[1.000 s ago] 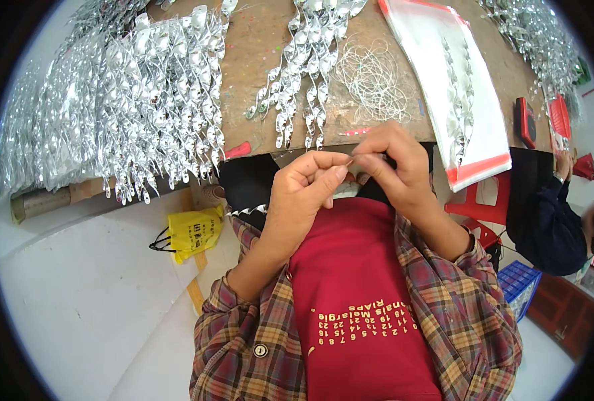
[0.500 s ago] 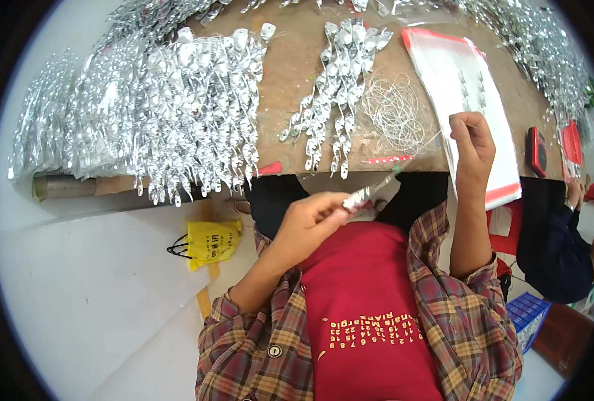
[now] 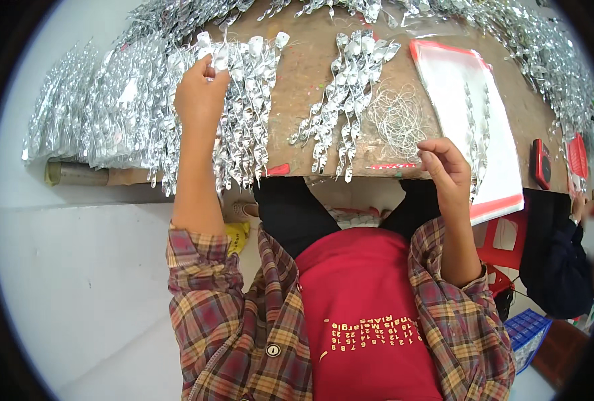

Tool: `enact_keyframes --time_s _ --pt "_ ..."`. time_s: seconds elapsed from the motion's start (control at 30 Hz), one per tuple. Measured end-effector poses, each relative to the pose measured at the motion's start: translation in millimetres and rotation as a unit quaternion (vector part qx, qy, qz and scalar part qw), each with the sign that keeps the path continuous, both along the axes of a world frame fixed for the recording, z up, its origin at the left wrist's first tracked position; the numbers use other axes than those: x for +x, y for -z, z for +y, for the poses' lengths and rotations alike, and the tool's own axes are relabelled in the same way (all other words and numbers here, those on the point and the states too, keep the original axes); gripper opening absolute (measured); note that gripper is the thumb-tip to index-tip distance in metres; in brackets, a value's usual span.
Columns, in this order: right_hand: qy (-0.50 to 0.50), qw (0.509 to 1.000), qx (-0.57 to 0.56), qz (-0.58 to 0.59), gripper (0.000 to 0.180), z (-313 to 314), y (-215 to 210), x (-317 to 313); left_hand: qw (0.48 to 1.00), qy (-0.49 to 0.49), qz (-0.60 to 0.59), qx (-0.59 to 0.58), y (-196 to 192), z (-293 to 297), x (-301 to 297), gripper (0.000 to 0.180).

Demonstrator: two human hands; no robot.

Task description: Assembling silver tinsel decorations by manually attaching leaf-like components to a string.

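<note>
My left hand [image 3: 201,100] is raised over the left part of the table. Its fingers pinch the top of a twisted silver foil strip [image 3: 221,57], which hangs among a row of similar strips [image 3: 249,100] draped over the table edge. Most of the held strip is hidden by the hand and arm. My right hand [image 3: 449,175] hovers at the near table edge, thumb and forefinger curved with a small gap and nothing visible between them. Closest to it are a tangle of thin white string [image 3: 400,120] and a red-edged clear plastic bag [image 3: 454,87].
A smaller bunch of silver strips [image 3: 347,93] lies mid-table. Dense silver piles [image 3: 76,107] cover the far left and the back. At right lie a red-and-black device [image 3: 540,164] and a red basket [image 3: 577,157]. Another person [image 3: 561,260] sits on the right, by a red stool [image 3: 502,239].
My left hand has gone from in front of my chest up and left to the hanging strips. My right hand has lowered slightly leftward; the string it pinched no longer shows in it.
</note>
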State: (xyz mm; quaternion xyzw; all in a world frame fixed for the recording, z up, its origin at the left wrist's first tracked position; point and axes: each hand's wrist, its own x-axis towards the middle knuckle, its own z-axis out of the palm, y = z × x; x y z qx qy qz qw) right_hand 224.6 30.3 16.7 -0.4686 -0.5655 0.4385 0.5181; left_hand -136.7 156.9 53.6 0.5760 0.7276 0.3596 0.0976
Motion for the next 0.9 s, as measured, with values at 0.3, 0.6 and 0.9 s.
enact_keyframes --time_s 0.3,0.6,0.9 --pt "0.032 0.989 0.026 -0.145 0.011 26.7 -5.7 -3.1 0.969 0.104 0.170 0.148 -7.9 -59.9 58.6 0.033" --pt "-0.001 0.950 0.050 -0.310 0.021 123.9 10.0 -48.8 0.948 0.290 0.002 0.128 43.6 -124.1 108.1 0.030" --pt "-0.022 0.954 -0.061 -0.292 0.026 140.5 29.3 -53.0 0.968 0.245 -0.033 0.048 61.8 -118.6 103.4 0.030"
